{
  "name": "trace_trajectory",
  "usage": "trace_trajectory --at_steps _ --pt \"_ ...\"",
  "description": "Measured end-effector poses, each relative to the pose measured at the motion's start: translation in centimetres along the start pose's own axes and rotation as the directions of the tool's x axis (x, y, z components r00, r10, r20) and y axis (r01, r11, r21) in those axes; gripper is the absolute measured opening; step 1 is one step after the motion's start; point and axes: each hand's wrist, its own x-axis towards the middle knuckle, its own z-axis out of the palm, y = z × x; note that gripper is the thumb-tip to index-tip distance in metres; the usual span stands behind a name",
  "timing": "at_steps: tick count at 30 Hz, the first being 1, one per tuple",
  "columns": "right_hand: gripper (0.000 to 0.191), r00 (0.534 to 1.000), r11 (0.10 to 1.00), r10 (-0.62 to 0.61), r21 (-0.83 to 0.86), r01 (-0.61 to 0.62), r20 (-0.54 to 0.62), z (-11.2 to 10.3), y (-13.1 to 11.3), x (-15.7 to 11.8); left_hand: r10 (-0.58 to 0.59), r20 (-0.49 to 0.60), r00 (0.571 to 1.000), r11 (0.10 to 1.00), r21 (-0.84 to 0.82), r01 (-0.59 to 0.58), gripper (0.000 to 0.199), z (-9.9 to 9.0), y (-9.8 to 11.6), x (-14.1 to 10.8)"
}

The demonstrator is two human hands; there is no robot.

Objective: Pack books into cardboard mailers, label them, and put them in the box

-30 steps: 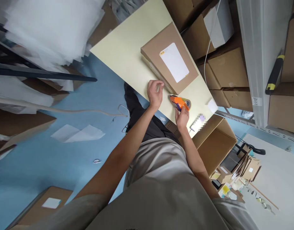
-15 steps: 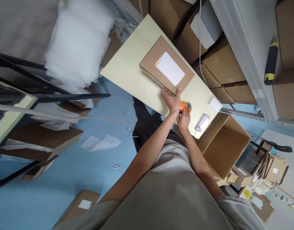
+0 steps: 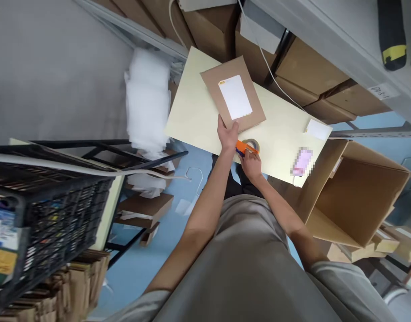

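Note:
A flat brown cardboard box [image 3: 255, 100] with a white label [image 3: 235, 97] on its top face lies at an angle over the pale yellow table [image 3: 188, 103]. My left hand [image 3: 227, 135] grips its near edge, thumb on top and fingers partly hidden. Just to the right, my right hand [image 3: 251, 164] is closed on an orange tape dispenser [image 3: 241, 146] with a roll of tape, close to the table's front edge. Whether the box rests fully on the table I cannot tell.
A pixelated pinkish item [image 3: 302, 162] and a white paper [image 3: 318, 129] lie on the table's right. Beside it stands a large open carton [image 3: 356, 192]. Boxes [image 3: 312, 67] line the shelf behind. White packing sheets [image 3: 148, 98] and a black crate [image 3: 65, 219] are at left.
The box has turned clockwise relative to the table, with my left hand still on its near edge. My right hand keeps the tape dispenser. My view has swung round, bringing the black crate into sight.

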Motion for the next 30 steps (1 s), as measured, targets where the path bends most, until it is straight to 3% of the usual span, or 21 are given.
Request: trace_trajectory --at_steps 5,8,13,15,17,19,24,27,30 --pt "0.036 1.0 0.999 0.021 0.026 -0.021 -0.007 -0.2 0.0 0.2 -0.045 0.032 0.998 0.999 -0.009 0.045 0.092 0.0 -0.2 0.2" --pt "0.035 0.997 0.997 0.061 0.041 -0.063 0.047 -0.4 1.2 -1.6 -0.056 0.022 0.998 0.998 0.006 0.056 0.093 -0.2 -0.2 0.5" --pt "0.033 0.972 0.98 0.198 -0.032 -0.195 0.123 -1.9 7.8 -8.3 -0.038 0.046 0.998 0.997 0.063 0.035 0.097 -0.5 0.2 0.9" --pt "0.035 0.973 0.979 0.199 -0.07 -0.192 0.12 -3.2 11.2 -9.0 -0.04 0.069 0.997 0.994 0.102 0.032 0.093 -0.6 0.5 0.9" --pt "0.039 0.977 0.979 0.189 -0.094 -0.18 0.103 -4.7 13.9 -7.2 -0.049 0.085 0.995 0.989 0.14 0.037 0.088 -0.7 1.0 0.9" --pt "0.043 0.98 0.979 0.18 -0.11 -0.17 0.083 -6.0 15.7 -3.6 -0.065 0.093 0.994 0.983 0.176 0.047 0.084 -0.8 1.4 0.9" --pt "0.045 0.995 0.99 0.079 -0.124 -0.071 0.058 -8.0 17.2 5.3 -0.094 0.128 0.987 0.972 0.227 0.063 0.081 -1.3 2.3 1.6" --pt "0.045 0.997 0.989 0.027 -0.15 -0.017 0.068 -8.4 17.0 7.4 -0.111 0.164 0.98 0.967 0.244 0.069 0.082 -2.0 3.0 2.2" --pt "0.039 0.994 0.987 -0.047 -0.151 0.062 0.101 -8.4 16.6 7.6 -0.118 0.26 0.958 0.962 0.269 0.046 0.081 -3.6 4.2 3.3"
